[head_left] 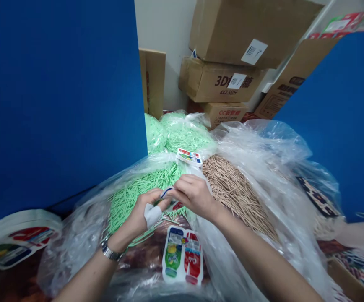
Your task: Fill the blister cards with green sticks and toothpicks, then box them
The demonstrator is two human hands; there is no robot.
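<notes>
My left hand (146, 209), with a metal watch at the wrist, pinches one side of a bent printed card (167, 192). Fingers of my right hand (194, 193) close on the card's other side, and they hide much of it. A whitish piece (152, 214) shows at my left thumb; I cannot tell whether it belongs to the card. Beneath both hands lie loose green sticks (128, 197) in a clear plastic bag. Nearer me, a flat card with two printed drink bottles (182, 256) rests on the plastic. Another such card (189, 157) lies just beyond my hands.
Brown sticks (232, 188) fill an open plastic bag (263, 167) on the right. A stack of printed cards (21, 237) sits at left. Blue panels (59, 84) flank both sides. Cardboard boxes (222, 79) are piled behind. A blurred skin-toned shape, perhaps another person's arm (358, 235), appears at far right.
</notes>
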